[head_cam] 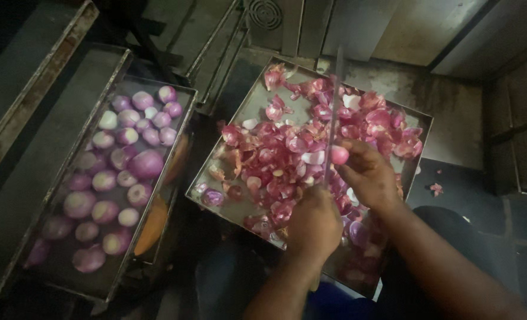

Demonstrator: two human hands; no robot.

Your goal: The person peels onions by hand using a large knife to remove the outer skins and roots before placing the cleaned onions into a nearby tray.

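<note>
The left hand grips the long thin steel knife, blade running far-near, just left of the small pink onion pinched in the right hand.

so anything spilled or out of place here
Yes: a scrap of onion peel lies on the dark floor right of the tray of peelings, apart from the pile. The left hand holds the knife; the right hand holds a small onion.

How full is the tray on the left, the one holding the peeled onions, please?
Mostly full: peeled onions cover the left tray from far end to near end in one loose layer, with small bare gaps between them.
</note>
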